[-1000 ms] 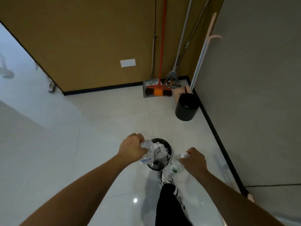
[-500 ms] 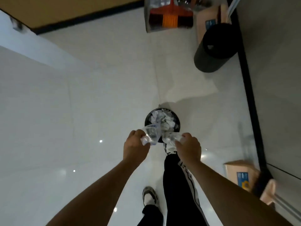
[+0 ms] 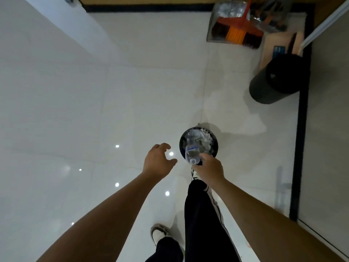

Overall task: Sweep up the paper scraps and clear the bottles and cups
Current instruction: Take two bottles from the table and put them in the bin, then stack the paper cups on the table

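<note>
Pale floor tiles (image 3: 132, 91) surround the small bin (image 3: 215, 146) at centre frame, where the right hand (image 3: 209, 169) grips a bottle (image 3: 192, 153) over its paper-filled mouth, evidently to drop it in, while the left hand (image 3: 158, 161) hangs spread and empty.

bottle: clear plastic water bottle (image 3: 192, 152) with a blue-and-white label, lying tilted across the near rim of the bin, partly under the fingers of the right hand
scraps: crumpled white paper scraps (image 3: 203, 140), heaped inside the bin
bin: small round black waste bin (image 3: 215, 147), upright on the floor, nearly full
</note>
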Available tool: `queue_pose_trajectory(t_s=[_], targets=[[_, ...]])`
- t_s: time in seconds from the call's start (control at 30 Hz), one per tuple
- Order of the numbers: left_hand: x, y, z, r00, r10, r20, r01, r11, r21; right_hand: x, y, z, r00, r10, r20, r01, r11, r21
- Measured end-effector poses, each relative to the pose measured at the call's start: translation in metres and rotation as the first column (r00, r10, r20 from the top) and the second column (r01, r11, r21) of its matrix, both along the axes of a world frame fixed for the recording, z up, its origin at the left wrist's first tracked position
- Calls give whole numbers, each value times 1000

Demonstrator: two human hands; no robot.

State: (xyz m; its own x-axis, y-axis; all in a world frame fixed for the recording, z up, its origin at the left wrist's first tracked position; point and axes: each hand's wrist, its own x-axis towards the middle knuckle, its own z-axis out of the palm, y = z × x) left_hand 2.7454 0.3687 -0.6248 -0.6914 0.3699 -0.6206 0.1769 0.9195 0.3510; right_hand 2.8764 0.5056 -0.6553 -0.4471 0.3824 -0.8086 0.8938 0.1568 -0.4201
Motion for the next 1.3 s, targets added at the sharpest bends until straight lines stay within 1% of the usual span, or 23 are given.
queue_pose_trajectory(t_s=[0.1,0.2,0.27,0.37,0.5,0.63,0.7,0.83,0.93,0.97,1.03,1.13,1.2,1.3], targets=[[-3,-27,36,997,58,-40,-56,997,51,-26,-19,31,997,49,-67,-49,999,-7],[-4,-69,75,990,95,-100,-85,992,97,-48,-51,64,981,144,-129,-142,990,21],[-4,-107,100,980,133,-150,-115,985,126,-58,-81,89,962,215,-169,-211,977,44],[4,-178,136,945,241,-220,-204,963,179,-67,-141,132,916,333,-225,-323,943,83],[36,-296,173,870,398,-292,-337,911,238,-66,-250,181,814,513,-272,-474,858,198],[81,-429,201,792,484,-373,-431,875,221,-56,-380,209,669,679,-301,-628,734,259],[106,-497,218,728,548,-412,-506,835,216,-47,-448,219,586,746,-317,-700,663,266],[175,-629,249,527,704,-476,-698,678,232,-17,-589,238,363,855,-371,-842,472,263],[237,-709,261,357,790,-499,-818,522,242,14,-683,251,188,898,-397,-913,309,268],[264,-735,262,291,815,-501,-855,457,246,28,-717,253,113,910,-400,-931,237,276],[299,-765,262,209,839,-502,-896,370,244,45,-759,256,19,912,-409,-949,145,280],[366,-814,256,45,867,-497,-949,193,250,83,-836,254,-156,900,-407,-960,-41,277],[404,-844,251,-40,866,-498,-967,92,237,107,-883,250,-262,876,-405,-949,-157,274],[447,-894,247,-141,855,-499,-976,-37,213,136,-954,243,-369,835,-409,-924,-280,261]])
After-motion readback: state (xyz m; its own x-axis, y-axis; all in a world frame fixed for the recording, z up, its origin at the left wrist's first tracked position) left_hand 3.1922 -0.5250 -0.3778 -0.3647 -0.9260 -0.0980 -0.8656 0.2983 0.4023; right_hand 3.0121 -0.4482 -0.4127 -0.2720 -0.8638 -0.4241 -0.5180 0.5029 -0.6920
